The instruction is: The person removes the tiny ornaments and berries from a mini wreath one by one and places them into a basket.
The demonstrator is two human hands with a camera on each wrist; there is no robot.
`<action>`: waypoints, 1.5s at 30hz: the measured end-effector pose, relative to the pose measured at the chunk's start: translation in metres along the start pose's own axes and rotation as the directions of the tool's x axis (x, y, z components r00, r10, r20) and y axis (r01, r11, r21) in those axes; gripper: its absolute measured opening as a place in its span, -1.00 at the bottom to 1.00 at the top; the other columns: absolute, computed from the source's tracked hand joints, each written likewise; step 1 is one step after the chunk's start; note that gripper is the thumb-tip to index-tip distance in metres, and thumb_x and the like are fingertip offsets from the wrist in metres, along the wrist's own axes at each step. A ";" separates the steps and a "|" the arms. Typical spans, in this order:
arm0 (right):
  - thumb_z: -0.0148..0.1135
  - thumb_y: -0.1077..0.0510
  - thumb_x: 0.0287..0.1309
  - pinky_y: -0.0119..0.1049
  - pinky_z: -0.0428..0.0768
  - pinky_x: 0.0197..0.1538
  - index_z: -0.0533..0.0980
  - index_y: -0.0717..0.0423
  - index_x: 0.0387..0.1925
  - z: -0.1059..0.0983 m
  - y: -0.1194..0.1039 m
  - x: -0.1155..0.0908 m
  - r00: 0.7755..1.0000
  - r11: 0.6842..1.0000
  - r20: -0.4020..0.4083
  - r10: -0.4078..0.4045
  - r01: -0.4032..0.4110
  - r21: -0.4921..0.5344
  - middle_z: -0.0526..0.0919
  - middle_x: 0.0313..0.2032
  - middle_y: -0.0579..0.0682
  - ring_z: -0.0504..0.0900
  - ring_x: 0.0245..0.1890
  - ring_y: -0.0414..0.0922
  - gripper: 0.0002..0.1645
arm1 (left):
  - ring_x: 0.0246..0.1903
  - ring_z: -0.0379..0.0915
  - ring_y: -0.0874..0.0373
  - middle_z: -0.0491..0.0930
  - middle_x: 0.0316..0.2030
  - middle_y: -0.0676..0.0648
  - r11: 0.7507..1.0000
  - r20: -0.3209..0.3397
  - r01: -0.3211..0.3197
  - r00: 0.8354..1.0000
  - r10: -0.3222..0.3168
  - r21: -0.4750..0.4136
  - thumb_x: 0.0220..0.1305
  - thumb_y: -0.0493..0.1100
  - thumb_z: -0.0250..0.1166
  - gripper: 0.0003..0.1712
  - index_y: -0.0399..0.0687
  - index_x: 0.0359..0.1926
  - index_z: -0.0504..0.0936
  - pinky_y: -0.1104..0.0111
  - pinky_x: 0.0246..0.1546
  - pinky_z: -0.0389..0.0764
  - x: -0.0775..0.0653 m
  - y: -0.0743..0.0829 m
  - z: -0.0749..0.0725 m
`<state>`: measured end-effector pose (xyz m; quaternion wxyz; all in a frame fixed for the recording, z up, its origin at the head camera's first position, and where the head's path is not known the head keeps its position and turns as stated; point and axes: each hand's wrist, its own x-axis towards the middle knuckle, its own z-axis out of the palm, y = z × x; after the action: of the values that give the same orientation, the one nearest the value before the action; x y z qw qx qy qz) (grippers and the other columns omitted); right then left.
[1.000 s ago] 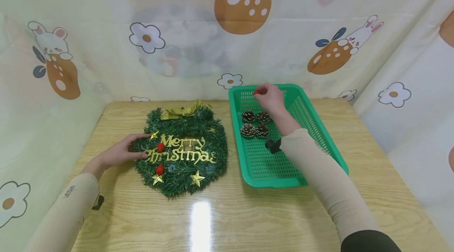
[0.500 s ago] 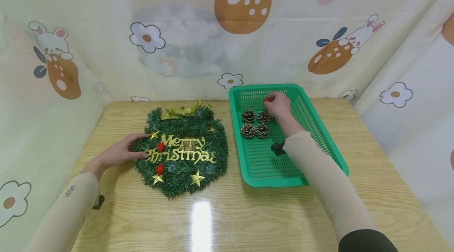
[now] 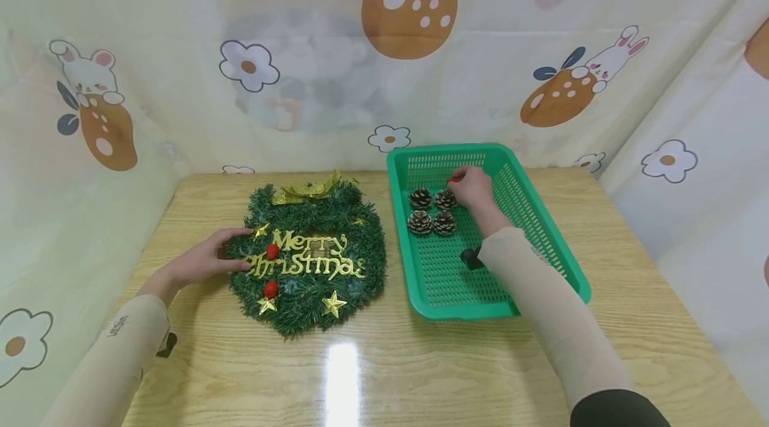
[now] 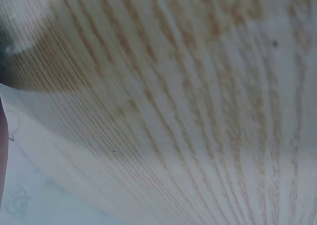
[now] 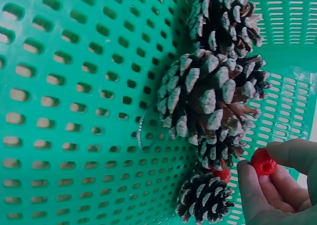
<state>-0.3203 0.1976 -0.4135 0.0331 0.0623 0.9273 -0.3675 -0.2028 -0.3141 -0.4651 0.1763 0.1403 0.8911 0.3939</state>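
My right hand [image 3: 474, 190] is over the back of the green basket [image 3: 420, 312] and pinches a small red berry [image 5: 263, 161] between thumb and finger. Below and beside it, several pine cones [image 3: 444, 221] with whitish tips lie in the basket. A second red berry [image 5: 221, 174] shows partly behind the cones in the right wrist view. My left hand [image 3: 204, 257] rests at the left edge of a green Christmas wreath [image 3: 309, 313], thumb and fingers spread on it. Gold "Merry Christmas" lettering [image 3: 306, 265], gold stars [image 3: 334, 304] and two red berries [image 3: 271, 289] decorate the wreath.
Both the basket and the wreath sit on a wooden table [image 3: 270, 380]. A gold bow [image 3: 306, 190] tops the wreath. Behind the table hangs a patterned curtain [image 3: 324, 80]. The left wrist view holds mostly blurred wood grain [image 4: 173, 111].
My right hand has moved to the right and lower into the basket, carrying the red berry toward the pine cones. The left hand and the wreath have stayed in place.
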 end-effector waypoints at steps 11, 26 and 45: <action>0.11 0.22 0.33 -0.02 0.58 -0.03 0.47 0.31 0.20 0.004 0.002 0.000 0.999 0.999 0.032 -0.009 0.010 -0.031 0.54 0.10 0.28 0.51 0.07 0.18 -0.56 | 0.40 -0.22 -0.45 -0.08 0.46 -0.39 1.000 0.002 -0.008 1.000 0.008 -0.018 0.27 -0.02 0.36 -0.11 -0.09 0.48 0.13 -0.37 0.27 -0.05 -0.001 -0.004 0.002; 0.15 0.19 0.33 0.00 0.57 0.04 0.48 0.28 0.18 0.000 -0.002 0.001 1.000 1.000 0.021 0.006 -0.005 -0.030 0.56 0.10 0.24 0.50 0.10 0.16 -0.57 | 0.40 -0.24 -0.46 -0.10 0.46 -0.39 1.000 0.000 -0.003 1.000 0.003 -0.005 0.27 0.01 0.36 -0.11 -0.07 0.49 0.13 -0.38 0.27 -0.06 -0.001 -0.002 0.000; 0.08 0.15 0.32 0.06 0.45 0.19 0.45 0.26 0.21 -0.014 -0.038 -0.003 0.996 0.996 -0.030 -0.084 0.084 0.023 0.55 0.14 0.22 0.44 0.17 0.16 -0.52 | 0.41 -0.25 -0.45 -0.10 0.46 -0.39 1.000 0.006 -0.003 1.000 0.003 0.001 0.27 0.02 0.35 -0.11 -0.06 0.49 0.13 -0.38 0.26 -0.05 -0.001 0.003 -0.002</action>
<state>-0.3230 0.1797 -0.3772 0.0036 0.0289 0.9250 -0.3789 -0.2023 -0.3135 -0.4617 0.1785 0.1428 0.8905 0.3934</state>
